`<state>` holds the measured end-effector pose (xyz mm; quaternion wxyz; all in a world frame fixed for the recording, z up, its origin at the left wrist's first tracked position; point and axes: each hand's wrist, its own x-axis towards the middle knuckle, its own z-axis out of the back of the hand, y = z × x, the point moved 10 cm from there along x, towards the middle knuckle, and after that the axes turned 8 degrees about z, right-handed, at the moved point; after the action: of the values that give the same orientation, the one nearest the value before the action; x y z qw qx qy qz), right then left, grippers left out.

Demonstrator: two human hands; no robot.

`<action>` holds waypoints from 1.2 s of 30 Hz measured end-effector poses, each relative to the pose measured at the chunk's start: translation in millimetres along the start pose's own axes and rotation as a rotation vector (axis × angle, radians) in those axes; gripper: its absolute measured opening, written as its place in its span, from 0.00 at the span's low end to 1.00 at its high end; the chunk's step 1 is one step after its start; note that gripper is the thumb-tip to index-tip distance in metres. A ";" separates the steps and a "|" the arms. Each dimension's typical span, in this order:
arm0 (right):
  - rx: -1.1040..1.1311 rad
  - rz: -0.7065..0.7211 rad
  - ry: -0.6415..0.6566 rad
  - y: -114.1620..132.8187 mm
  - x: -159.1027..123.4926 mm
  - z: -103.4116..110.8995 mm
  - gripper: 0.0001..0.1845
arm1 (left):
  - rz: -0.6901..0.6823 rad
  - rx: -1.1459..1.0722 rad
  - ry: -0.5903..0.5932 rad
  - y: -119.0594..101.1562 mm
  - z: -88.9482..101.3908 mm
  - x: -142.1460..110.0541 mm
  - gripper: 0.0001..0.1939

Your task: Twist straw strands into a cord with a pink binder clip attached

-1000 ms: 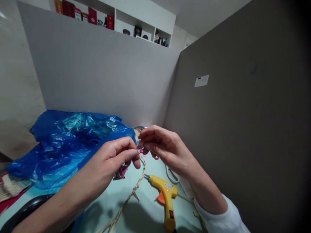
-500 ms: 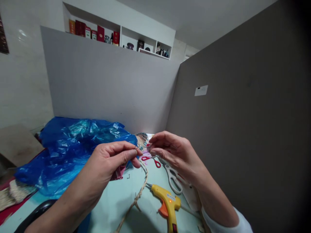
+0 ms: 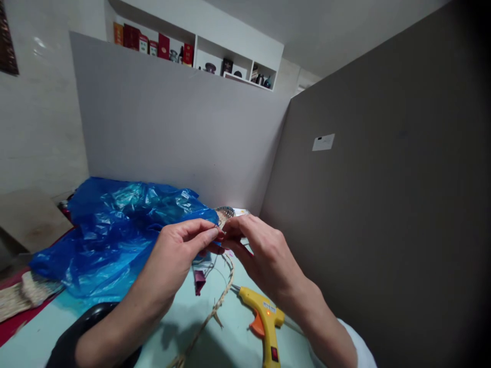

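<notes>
- Nearest, the yellow glue gun [image 3: 267, 322] lies on the pale worktop [image 3: 230, 329], its small orange light glowing; the braided cord [image 3: 220, 301] curves just beside its nozzle.
- Above them, the left hand [image 3: 180, 249] has thumb and forefinger pinched on a thin dark strand [image 3: 219, 223], a bit of it looping up over the fingertips. Wire or thread, I can't tell.
- The right hand [image 3: 260, 250] meets it, fingers bent and close together; whether they grip the strand too, I can't tell.
- I'd judge the strand nearly weightless, springy and easily lost from a loose pinch; best held close to its end, between fingertip pads.
- Past the wrists, a small maroon piece [image 3: 199, 282] sits below the left fingers.
- Farther off, a crumpled blue bag [image 3: 118, 230] lies against the grey partition [image 3: 172, 117].
</notes>
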<state>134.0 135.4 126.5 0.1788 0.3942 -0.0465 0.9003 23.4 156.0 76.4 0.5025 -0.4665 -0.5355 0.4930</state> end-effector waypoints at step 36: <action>0.499 -0.179 -0.162 -38.2 -5.6 -0.4 0.09 | 0.268 -0.249 0.338 31.5 -21.1 9.8 0.02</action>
<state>150.9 169.5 120.0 0.1509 0.4993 0.1977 0.8300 44.0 169.4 45.9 0.4537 -0.6675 -0.4340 0.4003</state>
